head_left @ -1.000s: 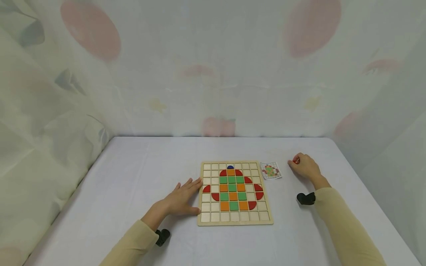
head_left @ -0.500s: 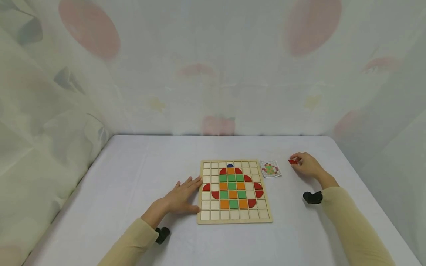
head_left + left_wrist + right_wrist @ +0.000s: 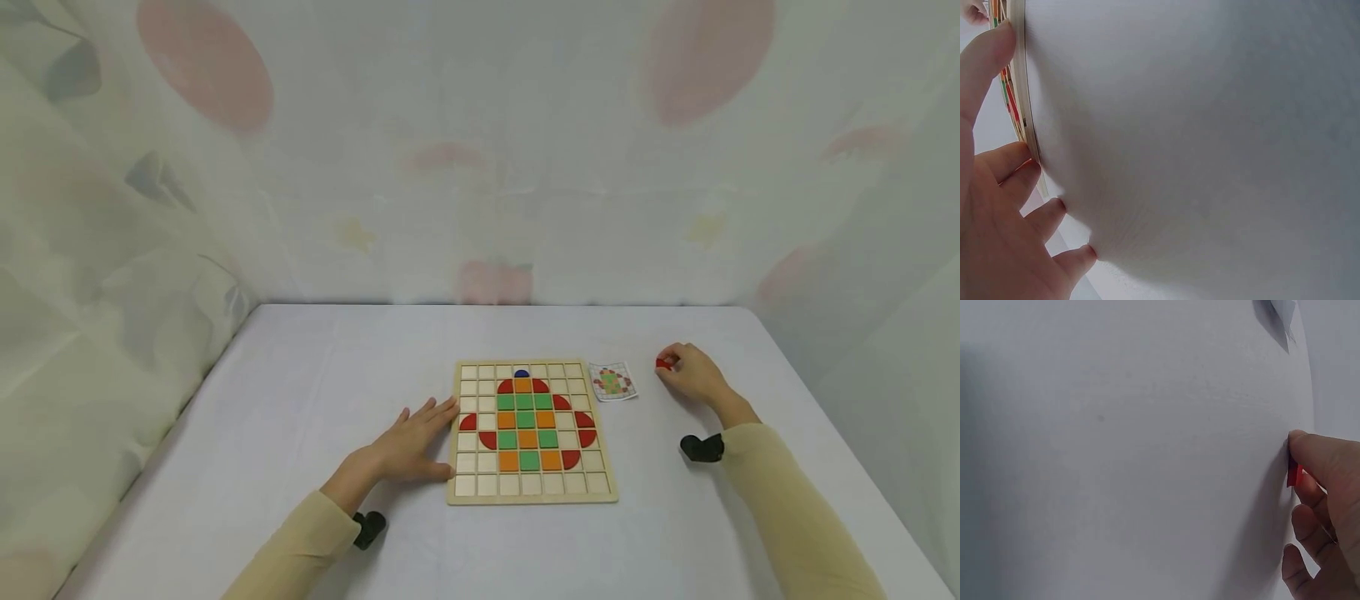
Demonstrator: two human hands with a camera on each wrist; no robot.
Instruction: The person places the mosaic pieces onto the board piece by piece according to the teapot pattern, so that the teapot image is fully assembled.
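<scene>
In the head view a wooden grid board (image 3: 530, 492) lies on the white table, set with green and orange squares, red quarter-round tiles and a blue half-round piece near its top. My left hand (image 3: 408, 446) rests flat at its left side, fingers spread, with thumb and fingertips against the frame; the left wrist view shows the hand (image 3: 1004, 219) along the board's edge (image 3: 1019, 81). Right of the board, my right hand (image 3: 693, 375) pinches a red tile (image 3: 663, 364) between thumb and fingers. That red tile (image 3: 1294, 472) is partly hidden by the thumb in the right wrist view.
A small printed pattern card (image 3: 613, 382) lies just right of the board, its edge a little curled. The white-covered table (image 3: 337, 358) ends at a patterned cloth backdrop (image 3: 480, 208). Each wrist carries a black camera (image 3: 702, 448).
My right hand shifts slightly right, and the red tile in its fingers turns, showing more of itself at half a second ago than now. The left hand stays at the board.
</scene>
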